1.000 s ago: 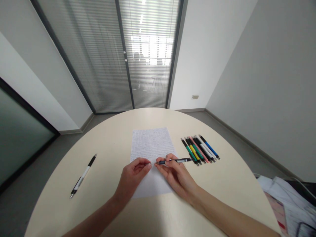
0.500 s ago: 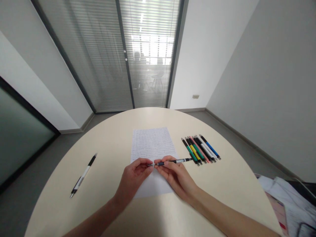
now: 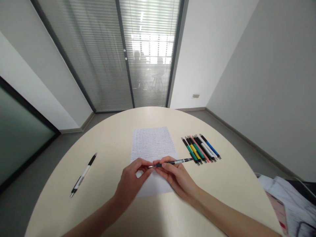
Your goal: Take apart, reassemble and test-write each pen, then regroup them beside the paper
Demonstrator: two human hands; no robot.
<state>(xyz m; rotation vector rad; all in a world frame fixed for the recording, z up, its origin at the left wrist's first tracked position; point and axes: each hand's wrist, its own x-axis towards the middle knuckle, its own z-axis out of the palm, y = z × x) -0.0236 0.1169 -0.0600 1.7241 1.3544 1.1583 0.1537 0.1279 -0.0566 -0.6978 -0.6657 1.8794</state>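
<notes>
My right hand (image 3: 178,174) is closed around the barrel of a dark pen (image 3: 181,161), which lies almost level and points left. At its left end a small silver pen tip (image 3: 151,166) sits between the thumb and forefinger of my left hand (image 3: 134,176), closed in a pinch. Tip and barrel now appear to meet; whether they are joined I cannot tell. Both hands are over the lower part of a sheet of paper (image 3: 153,141) covered in handwriting. My fingers hide part of the barrel.
Several coloured pens (image 3: 201,148) lie side by side right of the paper. A single black-and-white pen (image 3: 84,175) lies at the left of the round table (image 3: 108,138). Papers (image 3: 291,194) and a pink-and-white item (image 3: 277,210) are beyond the table's right edge.
The gap between the silver tip and the barrel has closed. The pen's left end has moved slightly left and down to the tip in my left hand.
</notes>
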